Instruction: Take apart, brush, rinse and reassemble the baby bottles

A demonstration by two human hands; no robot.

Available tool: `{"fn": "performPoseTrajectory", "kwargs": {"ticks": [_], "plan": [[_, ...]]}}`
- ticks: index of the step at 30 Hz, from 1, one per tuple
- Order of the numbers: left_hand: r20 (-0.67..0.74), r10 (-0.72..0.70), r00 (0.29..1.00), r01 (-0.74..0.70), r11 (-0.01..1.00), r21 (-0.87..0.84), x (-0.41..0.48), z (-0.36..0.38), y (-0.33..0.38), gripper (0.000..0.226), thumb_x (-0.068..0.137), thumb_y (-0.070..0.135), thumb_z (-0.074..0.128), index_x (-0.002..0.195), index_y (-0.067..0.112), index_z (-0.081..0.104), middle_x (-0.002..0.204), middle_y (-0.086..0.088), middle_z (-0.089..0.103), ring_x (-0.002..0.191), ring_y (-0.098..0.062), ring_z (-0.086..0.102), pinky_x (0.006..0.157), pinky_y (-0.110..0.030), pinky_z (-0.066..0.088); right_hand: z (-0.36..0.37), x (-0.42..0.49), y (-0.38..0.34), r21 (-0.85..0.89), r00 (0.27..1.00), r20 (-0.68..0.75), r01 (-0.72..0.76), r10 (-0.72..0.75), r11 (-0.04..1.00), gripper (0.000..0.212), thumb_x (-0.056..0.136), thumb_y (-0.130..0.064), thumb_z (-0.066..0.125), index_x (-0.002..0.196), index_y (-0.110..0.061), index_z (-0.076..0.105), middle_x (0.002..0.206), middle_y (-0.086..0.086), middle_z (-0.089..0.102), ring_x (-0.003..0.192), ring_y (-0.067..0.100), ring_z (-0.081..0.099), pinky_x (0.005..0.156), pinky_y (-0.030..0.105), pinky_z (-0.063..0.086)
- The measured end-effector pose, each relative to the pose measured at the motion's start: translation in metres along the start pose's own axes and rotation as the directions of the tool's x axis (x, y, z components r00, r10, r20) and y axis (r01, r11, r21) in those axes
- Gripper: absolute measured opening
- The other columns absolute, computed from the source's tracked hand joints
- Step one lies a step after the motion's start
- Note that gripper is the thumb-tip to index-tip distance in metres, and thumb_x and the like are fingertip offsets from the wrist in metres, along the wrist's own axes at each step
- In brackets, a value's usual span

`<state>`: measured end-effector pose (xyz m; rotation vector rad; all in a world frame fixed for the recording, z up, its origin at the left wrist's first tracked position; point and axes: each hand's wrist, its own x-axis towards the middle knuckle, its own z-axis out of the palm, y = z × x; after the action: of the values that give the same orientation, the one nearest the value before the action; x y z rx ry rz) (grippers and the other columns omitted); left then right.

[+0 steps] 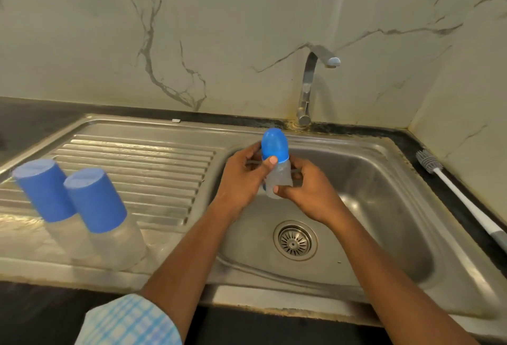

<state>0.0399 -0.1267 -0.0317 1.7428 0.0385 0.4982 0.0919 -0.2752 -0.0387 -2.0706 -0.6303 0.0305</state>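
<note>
Baby bottle [277,177] with a blue cap [274,144] is hanging upright in the air above the sink basin [370,188], between both hands and touching nothing else. The left hand [241,177] is wrapping round the neck from the left, its thumb pressing against the lower edge of the cap. The right hand [310,193] is clasping the clear body low down, fingers curling under the base. That split grip is looking like the start of taking apart: one hand bracing the body, the other readying to twist or lever the cap off. Working over the basin is letting any drips fall toward the drain [295,240]. The cap is sitting fully on, so the task seems barely begun.

Two more bottles [96,199], capped in blue, are standing side by side on the drainboard [137,158] to the left, well apart from the hands. The brush [452,188] is lying on the dark counter [411,138] to the right of the basin, untouched. The tap [310,86] is reaching over the basin with no water visibly running. Nothing is standing between the hands and their work.
</note>
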Motion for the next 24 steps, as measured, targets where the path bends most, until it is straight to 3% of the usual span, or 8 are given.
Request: {"fn": "performPoseTrajectory", "kwargs": {"ticks": [2,5,8,12,14,19,24], "plan": [[-0.045,0.032,0.998,-0.028,0.995,0.092,-0.002,-0.01,0.006,0.034,0.095,0.027,0.067,0.128,0.022,0.064,0.105,-0.002,0.074,0.094,-0.014,0.071,0.089,-0.038,0.058,0.01,0.002,-0.01,0.021,1.0,0.015,0.005,-0.005,1.0,0.059,0.079,-0.023,0.08,0.132,-0.023,0.054,0.113,-0.002,0.066,0.099,0.009,0.064,0.087,0.028,0.053],[-0.154,-0.024,0.988,0.045,0.989,0.138,-0.004,-0.029,0.009,0.05,0.092,0.033,0.069,0.138,0.017,0.058,0.11,-0.001,0.071,0.097,-0.011,0.069,0.09,-0.033,0.057,0.026,0.006,-0.029,0.088,1.0,-0.014,0.021,-0.02,0.996,0.063,0.077,-0.023,0.082,0.132,-0.019,0.053,0.112,-0.006,0.066,0.095,0.006,0.064,0.083,0.021,0.051],[-0.266,-0.052,0.963,0.098,0.982,0.161,-0.013,-0.05,0.01,0.05,0.092,0.033,0.07,0.137,0.014,0.058,0.115,0.001,0.067,0.103,-0.013,0.065,0.088,-0.026,0.052,0.048,0.013,-0.05,0.144,1.0,-0.005,0.023,-0.022,0.989,0.065,0.075,-0.021,0.084,0.132,-0.017,0.053,0.116,-0.001,0.068,0.098,0.013,0.066,0.086,0.027,0.054],[-0.442,-0.128,0.888,0.212,0.966,0.146,-0.028,-0.067,0.0,0.05,0.095,0.034,0.065,0.138,0.011,0.055,0.126,-0.005,0.065,0.116,-0.021,0.062,0.099,-0.038,0.051,0.084,0.021,-0.068,0.189,0.999,0.022,0.036,-0.041,0.981,0.064,0.076,-0.016,0.083,0.131,-0.015,0.051,0.117,0.003,0.066,0.102,0.017,0.066,0.09,0.035,0.056],[-0.499,-0.15,0.854,0.236,0.965,0.113,-0.035,-0.07,-0.008,0.033,0.099,0.028,0.059,0.128,0.013,0.061,0.117,-0.005,0.068,0.111,-0.022,0.064,0.096,-0.04,0.052,0.103,0.025,-0.074,0.2,0.998,0.024,0.044,-0.05,0.979,0.061,0.076,-0.015,0.082,0.129,-0.013,0.051,0.115,0.005,0.066,0.101,0.019,0.066,0.089,0.039,0.057],[-0.527,-0.252,0.812,0.268,0.962,-0.048,-0.044,-0.067,-0.016,0.029,0.097,0.01,0.051,0.124,0.015,0.061,0.107,-0.003,0.07,0.1,-0.019,0.067,0.089,-0.035,0.055,0.135,0.035,-0.074,0.164,0.998,0.031,0.051,-0.057,0.985,0.055,0.082,-0.02,0.078,0.129,-0.013,0.051,0.117,0.007,0.067,0.101,0.019,0.066,0.091,0.039,0.056],[-0.509,-0.3,0.807,0.28,0.953,-0.118,-0.044,-0.07,-0.015,0.03,0.097,0.01,0.052,0.125,0.016,0.06,0.104,-0.004,0.07,0.095,-0.019,0.068,0.084,-0.033,0.057,0.143,0.034,-0.076,0.173,0.996,0.056,0.056,-0.066,0.983,0.055,0.084,-0.022,0.077,0.131,-0.014,0.049,0.118,0.007,0.066,0.102,0.017,0.065,0.09,0.034,0.056]]}}
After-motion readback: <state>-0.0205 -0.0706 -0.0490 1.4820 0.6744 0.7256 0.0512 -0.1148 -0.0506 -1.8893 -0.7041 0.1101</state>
